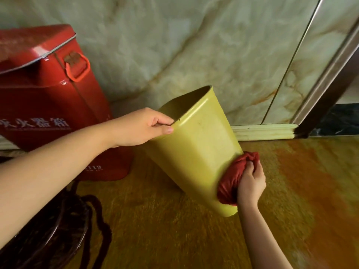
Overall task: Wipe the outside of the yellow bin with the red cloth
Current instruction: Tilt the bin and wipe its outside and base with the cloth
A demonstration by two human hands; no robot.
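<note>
The yellow bin [194, 150] is a tall plastic container, tilted with its open mouth up and to the left, its base near the floor. My left hand [144, 127] grips the bin's rim, fingers hooked inside the mouth and thumb on the outer wall. A bunched red cloth [234, 179] is pressed against the bin's lower right outer side. My right hand [250, 183] is closed around the cloth from the right. The bin's far side and bottom are hidden.
A large red metal box [44, 98] with a lid and handle stands at the left against the marble wall [194, 45]. A dark wooden stool [54, 230] is at the lower left. The glossy orange floor [291, 200] extends right; a door frame [334, 74] rises at far right.
</note>
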